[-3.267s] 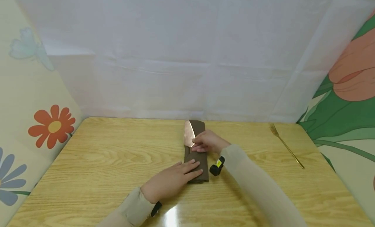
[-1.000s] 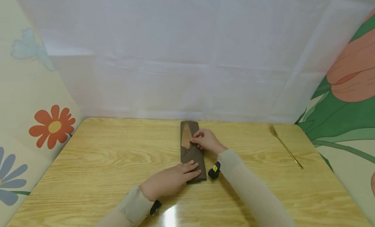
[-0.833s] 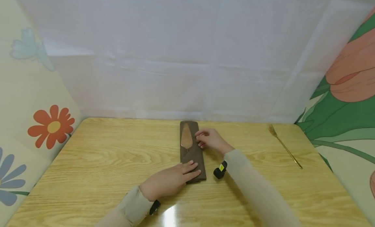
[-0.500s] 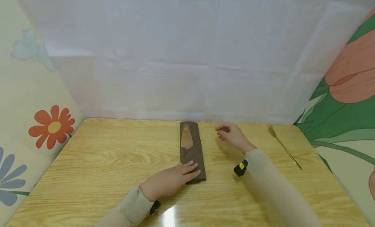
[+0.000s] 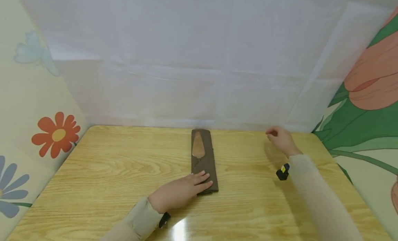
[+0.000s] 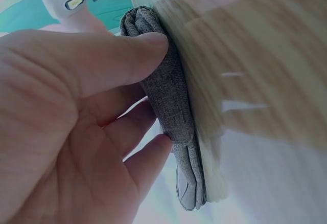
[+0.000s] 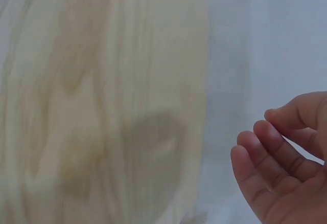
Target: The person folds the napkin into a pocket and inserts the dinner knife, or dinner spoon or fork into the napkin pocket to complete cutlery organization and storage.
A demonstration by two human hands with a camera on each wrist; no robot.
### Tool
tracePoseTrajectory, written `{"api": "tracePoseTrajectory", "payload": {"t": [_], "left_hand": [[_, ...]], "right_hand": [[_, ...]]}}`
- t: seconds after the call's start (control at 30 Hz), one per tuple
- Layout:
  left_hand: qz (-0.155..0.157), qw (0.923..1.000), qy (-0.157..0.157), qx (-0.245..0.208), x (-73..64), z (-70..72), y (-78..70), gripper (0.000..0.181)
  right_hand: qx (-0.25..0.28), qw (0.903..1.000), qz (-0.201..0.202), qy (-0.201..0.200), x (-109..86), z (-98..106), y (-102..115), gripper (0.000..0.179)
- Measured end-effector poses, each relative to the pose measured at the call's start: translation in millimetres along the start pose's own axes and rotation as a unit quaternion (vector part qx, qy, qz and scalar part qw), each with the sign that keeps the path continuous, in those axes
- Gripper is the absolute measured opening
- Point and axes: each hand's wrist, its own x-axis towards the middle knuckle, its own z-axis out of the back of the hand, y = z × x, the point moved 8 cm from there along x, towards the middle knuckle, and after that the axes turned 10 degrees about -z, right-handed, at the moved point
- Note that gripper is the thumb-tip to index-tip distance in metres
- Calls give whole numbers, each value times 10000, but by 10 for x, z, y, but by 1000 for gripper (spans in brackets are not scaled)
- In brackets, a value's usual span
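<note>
A folded dark brown cloth napkin lies lengthwise on the table. The pointed, copper-coloured blade of what looks like a cake server shows on its far half; the rest of that utensil is hidden under a fold. My left hand rests on the napkin's near end, fingers extended. In the left wrist view, the thumb and fingers of the left hand lie against the rolled grey-looking napkin. My right hand, fingers loosely bent, hovers over the table's far right part. Nothing shows in the right hand in its wrist view.
A wooden table stands against a hanging white sheet. Painted flowers cover the side walls. The golden fork seen earlier at the far right is hidden behind my right hand and sleeve.
The napkin and server shifted slightly left, and the blade now lies flat. My right hand let go of the napkin's edge and moved right, covering the fork. My left hand stayed put.
</note>
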Motion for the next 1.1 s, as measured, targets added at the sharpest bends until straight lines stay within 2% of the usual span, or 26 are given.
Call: {"api": "tracePoseTrajectory", "payload": {"t": [0.2,0.37,0.47,0.6,0.77,1.1], "left_hand": [[3,9999,-46,-100,1,-2,7,63],[-17,9999,-68,-88,3,4,4,62],[-29,10000,-61,-69,4,1,3,61],[30,9995,-3,-301,6,-27,16,61],[88,9989,29,-463,2,-40,21,62],[102,9989,-38,-457,-18,-9,15,61]], "right_hand": [[-628,9977,-152,-198,-8,201,-319,26],[-772,9951,-454,-429,-57,388,-598,30],[-973,9923,-668,-370,-97,457,-735,32],[-1293,9865,-993,-132,-157,498,-882,37],[-1539,9795,-1285,170,-213,500,-997,37],[-1588,9796,-1206,258,-208,470,-978,32]]}}
